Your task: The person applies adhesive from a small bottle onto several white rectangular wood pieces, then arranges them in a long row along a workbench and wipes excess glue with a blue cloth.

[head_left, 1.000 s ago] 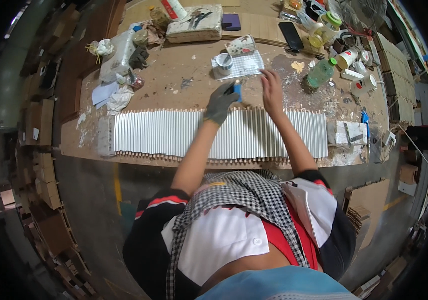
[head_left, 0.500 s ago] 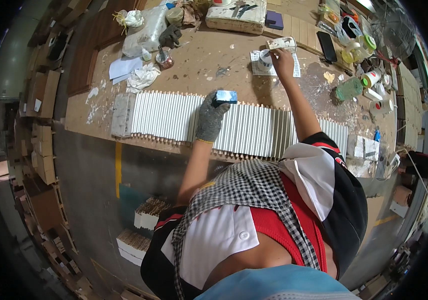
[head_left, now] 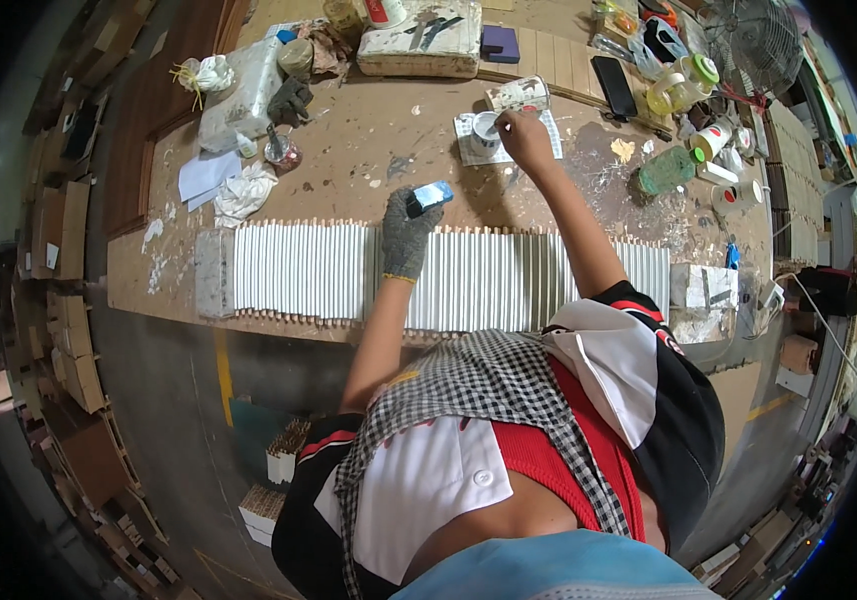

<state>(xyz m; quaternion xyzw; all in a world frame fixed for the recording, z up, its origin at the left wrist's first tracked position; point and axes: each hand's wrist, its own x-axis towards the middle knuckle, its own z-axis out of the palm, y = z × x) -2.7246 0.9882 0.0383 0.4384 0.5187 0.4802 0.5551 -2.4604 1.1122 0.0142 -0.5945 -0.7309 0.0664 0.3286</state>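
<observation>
My left hand (head_left: 406, 236) wears a grey knit glove. Its fingers close round a small blue sponge-like block (head_left: 431, 197) with a pale top face. Under that wrist runs a long row of white strips (head_left: 304, 272), packed side by side, with bare wood-coloured ends. My bare right hand (head_left: 529, 140) is at the rim of a white cup (head_left: 486, 133), its fingers pinched together. Whatever they may hold is hidden. The cup stands on a printed sheet (head_left: 547, 140), beside a stained white block (head_left: 519, 94).
White blocks (head_left: 215, 272) (head_left: 704, 287) end the row at both sides. On the workbench (head_left: 349, 165) lie a crumpled cloth (head_left: 245, 193), a jar with a brush (head_left: 282, 152), a dark glove (head_left: 291, 102), a phone (head_left: 614, 87), and a green bottle (head_left: 671, 172). A fan (head_left: 749, 45) stands far right.
The view has shifted, so the bench sits lower and further left. My left hand has moved the blue block slightly farther from the strips and tilted it. My right hand remains at the cup.
</observation>
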